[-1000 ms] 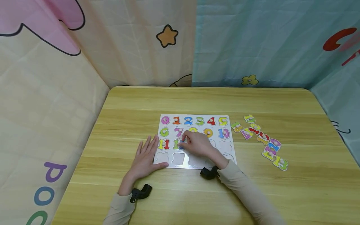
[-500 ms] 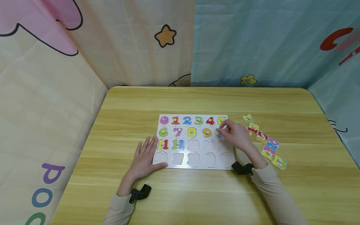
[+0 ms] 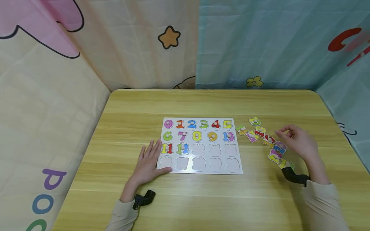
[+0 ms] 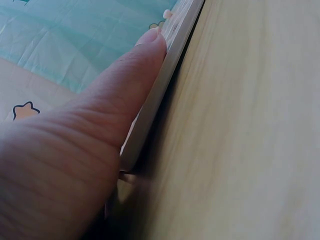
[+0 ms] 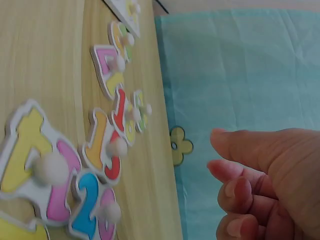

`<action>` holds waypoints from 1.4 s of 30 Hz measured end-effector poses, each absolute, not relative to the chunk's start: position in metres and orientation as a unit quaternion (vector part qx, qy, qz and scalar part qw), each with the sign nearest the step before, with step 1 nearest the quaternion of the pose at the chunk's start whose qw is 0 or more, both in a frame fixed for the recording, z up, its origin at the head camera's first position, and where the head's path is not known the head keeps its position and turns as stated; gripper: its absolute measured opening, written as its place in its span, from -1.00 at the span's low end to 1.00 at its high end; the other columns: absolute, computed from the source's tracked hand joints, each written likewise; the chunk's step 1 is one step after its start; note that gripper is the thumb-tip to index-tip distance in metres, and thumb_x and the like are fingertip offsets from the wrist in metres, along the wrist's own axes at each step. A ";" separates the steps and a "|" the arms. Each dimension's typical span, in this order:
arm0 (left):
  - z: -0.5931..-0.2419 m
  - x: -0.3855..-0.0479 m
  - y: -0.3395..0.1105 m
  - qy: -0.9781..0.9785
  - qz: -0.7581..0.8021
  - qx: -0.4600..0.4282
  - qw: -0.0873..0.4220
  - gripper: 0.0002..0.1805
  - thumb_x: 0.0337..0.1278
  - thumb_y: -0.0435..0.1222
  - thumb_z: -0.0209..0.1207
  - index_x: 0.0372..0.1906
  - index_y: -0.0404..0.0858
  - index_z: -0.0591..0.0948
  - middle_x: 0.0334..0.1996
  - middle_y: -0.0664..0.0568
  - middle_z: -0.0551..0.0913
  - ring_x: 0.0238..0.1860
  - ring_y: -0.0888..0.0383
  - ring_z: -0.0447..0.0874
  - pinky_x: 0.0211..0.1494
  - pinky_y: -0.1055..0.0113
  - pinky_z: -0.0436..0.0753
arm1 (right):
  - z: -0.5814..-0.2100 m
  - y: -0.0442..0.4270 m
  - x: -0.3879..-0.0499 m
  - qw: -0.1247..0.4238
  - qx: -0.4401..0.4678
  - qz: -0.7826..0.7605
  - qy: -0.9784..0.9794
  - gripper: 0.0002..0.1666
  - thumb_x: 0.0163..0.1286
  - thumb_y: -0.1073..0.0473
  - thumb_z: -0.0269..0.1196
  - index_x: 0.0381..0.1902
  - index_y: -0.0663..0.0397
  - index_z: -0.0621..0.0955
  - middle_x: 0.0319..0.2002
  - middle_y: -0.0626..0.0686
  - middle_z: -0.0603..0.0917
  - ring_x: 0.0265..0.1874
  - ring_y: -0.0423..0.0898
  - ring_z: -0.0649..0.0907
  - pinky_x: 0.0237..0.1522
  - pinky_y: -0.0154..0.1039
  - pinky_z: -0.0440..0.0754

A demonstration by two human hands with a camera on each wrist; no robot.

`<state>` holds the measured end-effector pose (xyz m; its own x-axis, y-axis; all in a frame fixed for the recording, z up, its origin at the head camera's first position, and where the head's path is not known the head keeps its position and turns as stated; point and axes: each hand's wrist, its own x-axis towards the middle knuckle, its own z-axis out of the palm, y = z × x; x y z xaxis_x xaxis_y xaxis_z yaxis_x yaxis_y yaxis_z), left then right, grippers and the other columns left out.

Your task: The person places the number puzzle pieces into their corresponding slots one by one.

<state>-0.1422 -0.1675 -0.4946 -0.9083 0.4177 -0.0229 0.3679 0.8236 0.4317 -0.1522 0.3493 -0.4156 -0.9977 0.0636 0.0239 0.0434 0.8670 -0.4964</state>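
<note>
The left hand (image 3: 146,166) lies, fingers spread, at the near left corner of the number board (image 3: 207,163), while the right hand (image 3: 300,141), plainly the closer, hangs, thumb and fingers apart on nothing, just right of the loose number pieces (image 3: 268,141) straggling across the worktop (image 3: 202,202) from near right to far left.

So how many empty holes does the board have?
8. Three holes at the right of the board's third row, and five holes along its bottom row. The left hand rests at the left edge, but no hole looks fully hidden.
</note>
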 end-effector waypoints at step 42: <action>-0.495 -0.142 -0.167 0.954 0.214 0.204 0.058 0.23 -0.06 0.34 0.16 0.49 -0.31 -0.12 0.49 -0.08 -0.13 0.47 -0.03 -0.38 0.41 0.00 -0.41 | -0.462 0.383 -0.083 -0.092 -0.063 0.247 -0.963 -0.54 0.28 -0.17 0.26 -0.43 0.14 0.53 -0.57 -0.04 0.43 -0.58 -0.17 0.35 -0.60 -0.31 0.24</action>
<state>-0.1415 -0.1666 -0.4948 -0.9103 0.4133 -0.0238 0.3634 0.8253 0.4323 -0.0833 0.3825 -0.4624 -0.9751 0.0761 -0.2085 0.1670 0.8704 -0.4632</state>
